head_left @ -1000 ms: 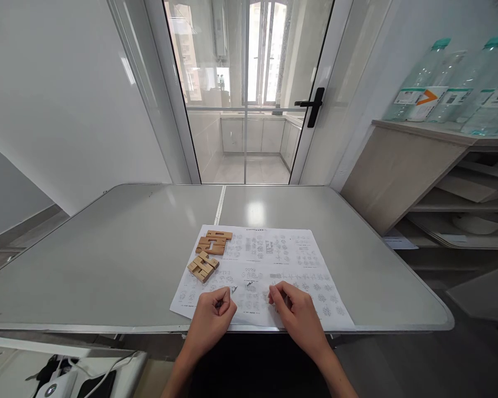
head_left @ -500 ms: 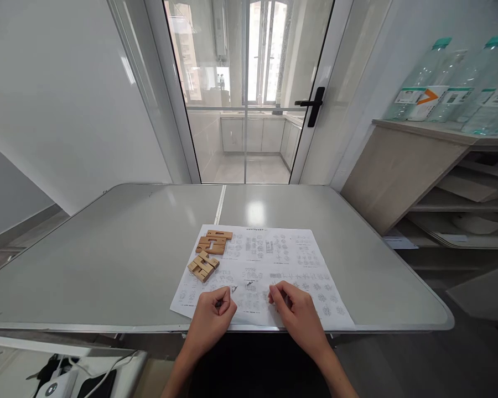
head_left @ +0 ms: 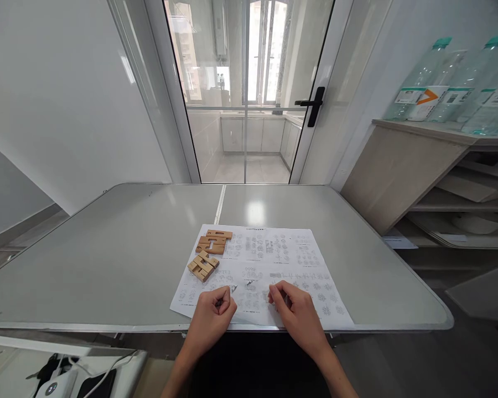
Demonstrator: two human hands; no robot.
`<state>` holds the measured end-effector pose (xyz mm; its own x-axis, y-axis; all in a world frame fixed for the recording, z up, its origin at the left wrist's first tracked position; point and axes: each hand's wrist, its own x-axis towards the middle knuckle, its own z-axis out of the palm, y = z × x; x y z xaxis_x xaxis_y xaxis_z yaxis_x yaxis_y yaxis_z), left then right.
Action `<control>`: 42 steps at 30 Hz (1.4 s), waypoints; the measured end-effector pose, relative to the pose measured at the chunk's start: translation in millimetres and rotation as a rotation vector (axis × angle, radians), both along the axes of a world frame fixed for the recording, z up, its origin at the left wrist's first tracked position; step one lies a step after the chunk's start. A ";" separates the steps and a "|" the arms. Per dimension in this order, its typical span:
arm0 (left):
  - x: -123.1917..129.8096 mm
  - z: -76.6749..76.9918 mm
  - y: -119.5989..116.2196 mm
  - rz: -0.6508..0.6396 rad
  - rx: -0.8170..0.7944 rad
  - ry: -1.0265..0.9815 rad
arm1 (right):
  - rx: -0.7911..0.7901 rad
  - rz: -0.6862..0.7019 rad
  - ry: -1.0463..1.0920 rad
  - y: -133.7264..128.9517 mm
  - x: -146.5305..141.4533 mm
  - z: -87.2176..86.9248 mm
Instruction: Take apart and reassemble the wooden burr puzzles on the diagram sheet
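My left hand (head_left: 216, 310) rests in a loose fist on the near edge of a printed white sheet (head_left: 261, 265), with no object showing between the fingers. Just beyond its thumb lies a small silvery piece (head_left: 234, 288), too small to name. My right hand (head_left: 295, 310) is likewise curled shut on the sheet's near right part, nothing visible in it. Between the hands and slightly farther off is a small dark piece (head_left: 249, 283). At the sheet's left side lie notched wooden puzzle pieces: a darker brown group (head_left: 213, 241) behind and a lighter group (head_left: 203, 266) in front.
The sheet lies on a grey folding table (head_left: 108, 265) with a metal rim. Past it stands a glass door (head_left: 269, 143) with a black handle (head_left: 315, 106). Plastic bottles (head_left: 434, 83) top a shelf (head_left: 415, 166) at right. Cables and a white device (head_left: 58, 384) are at lower left.
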<state>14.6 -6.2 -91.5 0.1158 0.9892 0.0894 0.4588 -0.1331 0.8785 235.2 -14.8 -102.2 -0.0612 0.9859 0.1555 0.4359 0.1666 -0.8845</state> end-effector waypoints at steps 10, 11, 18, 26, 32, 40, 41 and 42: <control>1.0 2.7 0.2 -0.002 -0.014 0.000 | 0.007 0.001 -0.005 -1.2 -0.3 0.8; 0.9 2.5 0.2 0.002 -0.013 0.004 | 0.009 0.001 -0.006 -1.1 -0.3 0.8; 1.1 2.4 0.6 0.001 -0.004 0.008 | 0.000 0.006 0.000 0.6 -0.4 0.0; 0.5 2.8 1.9 -0.007 -0.017 0.027 | -0.002 0.003 -0.003 0.6 -0.2 -1.2; 12.3 13.6 11.6 0.006 0.096 0.114 | 0.004 0.006 0.010 1.0 -0.2 -2.0; 26.5 1.8 35.1 0.021 0.231 0.240 | 0.020 0.004 0.000 0.0 -0.4 1.9; 26.5 -1.8 38.2 0.033 0.237 0.259 | 0.023 0.005 0.000 0.0 -0.4 1.9; 26.2 -5.1 41.3 0.044 0.244 0.276 | 0.025 0.006 0.001 0.0 -0.3 1.8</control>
